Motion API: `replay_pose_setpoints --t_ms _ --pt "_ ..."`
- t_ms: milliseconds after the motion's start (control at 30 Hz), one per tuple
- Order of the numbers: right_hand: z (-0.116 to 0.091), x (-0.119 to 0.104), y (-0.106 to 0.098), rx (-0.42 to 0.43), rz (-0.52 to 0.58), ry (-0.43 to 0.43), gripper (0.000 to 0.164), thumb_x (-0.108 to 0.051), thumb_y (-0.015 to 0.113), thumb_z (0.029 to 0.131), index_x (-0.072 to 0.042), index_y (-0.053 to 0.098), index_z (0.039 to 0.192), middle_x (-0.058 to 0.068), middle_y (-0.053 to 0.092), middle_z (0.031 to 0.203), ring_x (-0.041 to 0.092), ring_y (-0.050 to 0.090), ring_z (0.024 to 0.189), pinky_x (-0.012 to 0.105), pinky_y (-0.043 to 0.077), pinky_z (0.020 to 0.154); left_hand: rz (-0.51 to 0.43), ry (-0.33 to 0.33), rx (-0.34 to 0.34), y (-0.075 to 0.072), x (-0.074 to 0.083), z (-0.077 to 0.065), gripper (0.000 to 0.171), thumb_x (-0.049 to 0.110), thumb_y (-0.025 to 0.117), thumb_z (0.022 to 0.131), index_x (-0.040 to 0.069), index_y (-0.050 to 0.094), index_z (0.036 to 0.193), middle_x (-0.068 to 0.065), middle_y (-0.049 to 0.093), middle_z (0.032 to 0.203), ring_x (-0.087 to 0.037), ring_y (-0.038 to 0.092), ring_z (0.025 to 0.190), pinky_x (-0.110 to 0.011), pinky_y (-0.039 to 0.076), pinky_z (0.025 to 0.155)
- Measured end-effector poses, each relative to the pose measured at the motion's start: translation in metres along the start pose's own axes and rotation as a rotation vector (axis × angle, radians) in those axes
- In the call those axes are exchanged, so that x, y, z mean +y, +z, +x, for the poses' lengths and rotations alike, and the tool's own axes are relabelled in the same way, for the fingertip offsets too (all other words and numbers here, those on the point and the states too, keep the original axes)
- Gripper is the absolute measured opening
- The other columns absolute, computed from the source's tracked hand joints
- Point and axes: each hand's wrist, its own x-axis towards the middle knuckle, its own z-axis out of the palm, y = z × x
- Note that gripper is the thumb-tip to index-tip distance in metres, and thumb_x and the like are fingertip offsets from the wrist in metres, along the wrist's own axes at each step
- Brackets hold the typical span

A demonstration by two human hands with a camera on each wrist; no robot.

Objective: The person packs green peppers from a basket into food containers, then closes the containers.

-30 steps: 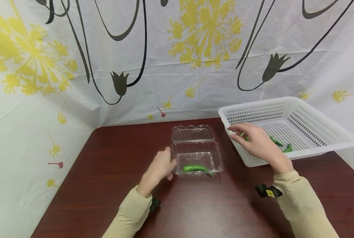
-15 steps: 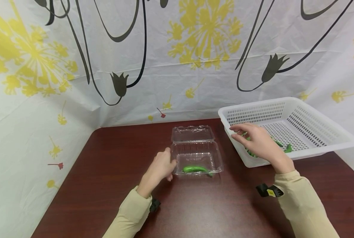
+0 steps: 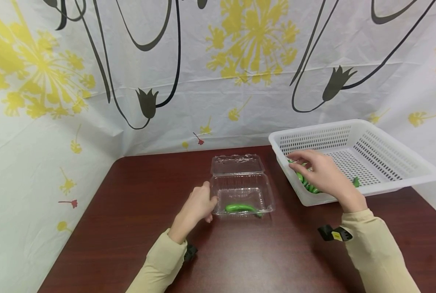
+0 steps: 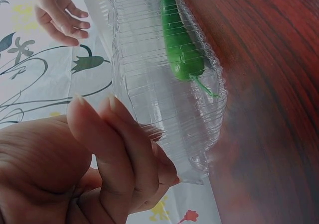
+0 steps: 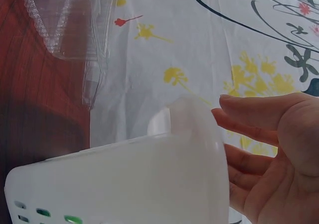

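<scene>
My left hand (image 3: 197,201) grips the left side of a clear plastic clamshell container (image 3: 239,189). In the left wrist view its fingers (image 4: 124,154) are curled at the container's end wall. The container's lid is folded back, and one green chili pepper (image 3: 239,208) lies along its front wall. My right hand (image 3: 322,173) hovers over the left end of a white perforated basket (image 3: 419,167), thumb apart from the bent fingers. The right wrist view shows nothing between them. Below that hand, several green chili peppers (image 3: 305,183) lie in the basket, partly covered by it.
Under everything is a dark red wooden table (image 3: 148,219). A white cloth (image 3: 188,73) with yellow and grey flower prints hangs behind and at the sides. Another green chili pepper (image 3: 356,182) rests by the basket's front wall.
My right hand has shifted slightly right over the basket, and more of the peppers below it now show. My left hand and the container stay in place.
</scene>
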Motion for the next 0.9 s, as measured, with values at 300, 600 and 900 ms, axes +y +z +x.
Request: replay_pose_setpoints --t_ms 300,600,900 --pt "0.0 0.006 -0.002 0.005 -0.004 0.002 0.022 -0.013 0.063 0.087 -0.006 0.064 0.107 0.006 0.065 0.098 0.017 0.061 0.081 0.038 0.05 0.067 0.0 0.003 0.002 0.0 0.0 0.0 0.062 0.007 0.053 0.088 -0.008 0.022 0.14 -0.011 0.058 0.069 -0.013 0.055 0.033 -0.024 0.048 0.041" --pt "-0.001 0.011 -0.003 0.001 0.007 0.027 0.02 -0.018 0.062 0.088 -0.008 0.065 0.106 0.002 0.065 0.093 0.015 0.062 0.08 0.038 0.052 0.068 0.0 0.009 -0.003 -0.001 0.0 0.0 0.062 0.007 0.053 0.088 -0.008 0.022 0.14 -0.006 0.056 0.061 -0.013 0.055 0.033 -0.024 0.048 0.042" --pt "-0.002 0.017 -0.005 -0.014 0.022 0.043 0.02 -0.017 0.062 0.088 -0.008 0.065 0.105 0.0 0.065 0.088 0.012 0.06 0.078 0.028 0.051 0.067 -0.002 0.004 -0.009 -0.001 0.0 0.0 0.063 0.008 0.053 0.089 -0.008 0.021 0.14 -0.008 0.057 0.062 -0.014 0.055 0.034 -0.024 0.048 0.04"
